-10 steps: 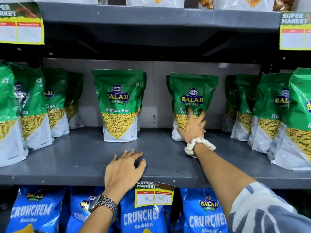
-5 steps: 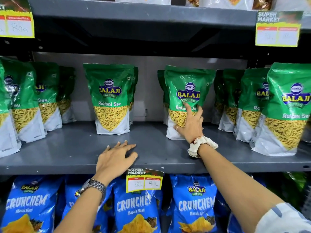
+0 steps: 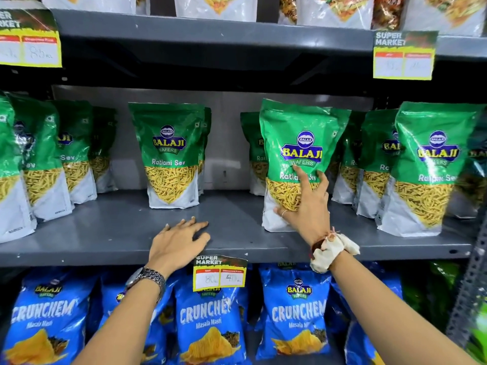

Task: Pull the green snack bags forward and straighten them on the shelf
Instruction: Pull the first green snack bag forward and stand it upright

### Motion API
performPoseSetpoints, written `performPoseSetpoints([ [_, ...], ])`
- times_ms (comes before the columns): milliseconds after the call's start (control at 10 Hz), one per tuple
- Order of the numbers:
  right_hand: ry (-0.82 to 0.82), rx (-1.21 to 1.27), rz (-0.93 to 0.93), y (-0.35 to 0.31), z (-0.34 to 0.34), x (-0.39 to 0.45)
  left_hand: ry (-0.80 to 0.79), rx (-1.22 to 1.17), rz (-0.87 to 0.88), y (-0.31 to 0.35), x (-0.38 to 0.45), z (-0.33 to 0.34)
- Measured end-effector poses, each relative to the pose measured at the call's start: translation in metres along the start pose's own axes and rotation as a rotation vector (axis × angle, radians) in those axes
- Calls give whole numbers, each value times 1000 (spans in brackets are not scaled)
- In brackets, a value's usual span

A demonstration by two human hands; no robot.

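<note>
Green Balaji Ratlami Sev bags stand in rows on a grey metal shelf (image 3: pixel 237 233). My right hand (image 3: pixel 305 206) grips the lower front of one green bag (image 3: pixel 297 133), which stands upright, forward of the bag behind it (image 3: pixel 251 143). Flat on the bare shelf lies my left hand (image 3: pixel 179 241), fingers spread, holding nothing. Farther back stands another green bag (image 3: pixel 168 143), just beyond the left fingertips. A row of green bags (image 3: pixel 39 154) fills the left side. More green bags (image 3: pixel 427 159) stand at the right.
Blue Crunchem bags (image 3: pixel 210 320) fill the shelf below. A yellow price tag (image 3: pixel 220 275) hangs on the shelf's front edge between my arms. Two more tags (image 3: pixel 404 56) hang from the upper shelf, which carries other snack packs.
My right hand has drawn its green bag forward, away from the back wall, and the bag now stands near the front bags on the right. The left hand stays flat on the shelf.
</note>
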State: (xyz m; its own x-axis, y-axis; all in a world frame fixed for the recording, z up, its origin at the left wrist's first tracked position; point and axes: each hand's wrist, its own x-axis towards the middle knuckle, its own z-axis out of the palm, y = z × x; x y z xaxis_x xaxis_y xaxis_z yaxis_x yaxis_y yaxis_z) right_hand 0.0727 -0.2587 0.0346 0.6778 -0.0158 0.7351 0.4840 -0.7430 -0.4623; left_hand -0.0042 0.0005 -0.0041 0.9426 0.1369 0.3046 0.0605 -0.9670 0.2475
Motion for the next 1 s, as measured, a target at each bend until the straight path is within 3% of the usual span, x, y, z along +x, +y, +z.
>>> performPoseSetpoints([
  [1000,-6,32,-33,1,-16,-14,10,8,5,3,-2,-2],
])
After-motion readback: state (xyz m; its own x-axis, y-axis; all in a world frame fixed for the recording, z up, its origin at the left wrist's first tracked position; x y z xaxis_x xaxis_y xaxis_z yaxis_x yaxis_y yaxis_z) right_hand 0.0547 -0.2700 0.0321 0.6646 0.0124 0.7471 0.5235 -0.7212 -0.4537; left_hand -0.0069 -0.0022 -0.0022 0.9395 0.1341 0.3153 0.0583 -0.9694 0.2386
